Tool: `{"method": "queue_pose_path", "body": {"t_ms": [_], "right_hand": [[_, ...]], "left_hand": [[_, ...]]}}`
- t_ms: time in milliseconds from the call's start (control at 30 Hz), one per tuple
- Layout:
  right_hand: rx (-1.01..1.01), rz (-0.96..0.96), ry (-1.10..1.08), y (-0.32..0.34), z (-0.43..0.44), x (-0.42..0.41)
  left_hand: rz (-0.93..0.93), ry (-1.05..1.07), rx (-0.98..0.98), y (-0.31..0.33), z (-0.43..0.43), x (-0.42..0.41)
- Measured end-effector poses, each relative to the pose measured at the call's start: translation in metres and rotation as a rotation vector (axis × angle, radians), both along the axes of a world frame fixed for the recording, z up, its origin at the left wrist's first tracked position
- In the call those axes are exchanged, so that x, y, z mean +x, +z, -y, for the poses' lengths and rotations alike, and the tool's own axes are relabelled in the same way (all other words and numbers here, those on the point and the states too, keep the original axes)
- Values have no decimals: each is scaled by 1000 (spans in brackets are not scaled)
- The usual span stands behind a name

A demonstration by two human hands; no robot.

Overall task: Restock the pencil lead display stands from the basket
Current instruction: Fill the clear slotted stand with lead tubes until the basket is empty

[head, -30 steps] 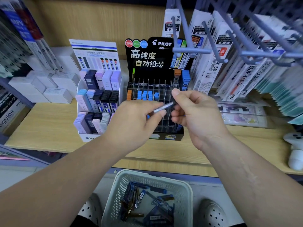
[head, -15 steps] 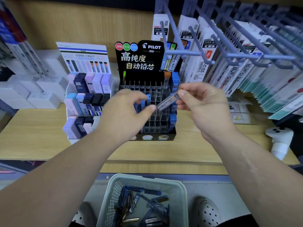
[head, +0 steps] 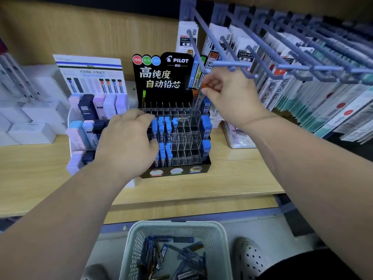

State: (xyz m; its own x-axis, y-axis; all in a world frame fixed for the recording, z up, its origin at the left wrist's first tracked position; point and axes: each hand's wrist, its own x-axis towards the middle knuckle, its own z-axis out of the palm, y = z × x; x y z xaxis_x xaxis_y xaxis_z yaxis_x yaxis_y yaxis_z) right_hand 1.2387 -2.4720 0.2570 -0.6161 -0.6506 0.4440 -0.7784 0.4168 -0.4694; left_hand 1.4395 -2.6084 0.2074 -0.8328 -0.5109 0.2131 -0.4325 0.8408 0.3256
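The hands have parted since half a second ago: the left hand (head: pixel 129 142) has let go and hovers over the left side of the Pilot stand (head: pixel 171 77), fingers loosely curled, holding nothing. The right hand (head: pixel 232 100) has lifted to the stand's back right corner, fingers pinching the lead tube (head: pixel 199 97) by its orange top, its lower end in the rear row. Blue-capped tubes (head: pixel 163 128) fill the left clear compartments and the right-hand column. Down low, the white basket (head: pixel 177 224) holds a loose heap of tubes (head: pixel 181 253). A white stand (head: pixel 90 110) of pastel cases sits alongside on the wooden shelf (head: pixel 232 178), and pegs (head: pixel 302 63) of hanging refill packs crowd the right.
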Motion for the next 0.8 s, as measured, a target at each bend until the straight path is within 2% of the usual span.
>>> {"method": "queue_pose_path", "body": {"t_ms": [100, 267, 633, 700, 800], "right_hand": [[122, -41, 7, -1, 6, -5], [203, -69, 5, 0, 13, -6], [183, -141, -69, -10, 15, 3], [151, -182, -69, -10, 12, 9], [46, -172, -21, -9, -5, 35]], "left_hand": [[-67, 14, 27, 1, 1, 1], [-53, 34, 25, 1, 0, -1], [-29, 59, -40, 6, 0, 3], [-81, 35, -37, 8, 0, 5], [-279, 15, 24, 20, -2, 17]]}}
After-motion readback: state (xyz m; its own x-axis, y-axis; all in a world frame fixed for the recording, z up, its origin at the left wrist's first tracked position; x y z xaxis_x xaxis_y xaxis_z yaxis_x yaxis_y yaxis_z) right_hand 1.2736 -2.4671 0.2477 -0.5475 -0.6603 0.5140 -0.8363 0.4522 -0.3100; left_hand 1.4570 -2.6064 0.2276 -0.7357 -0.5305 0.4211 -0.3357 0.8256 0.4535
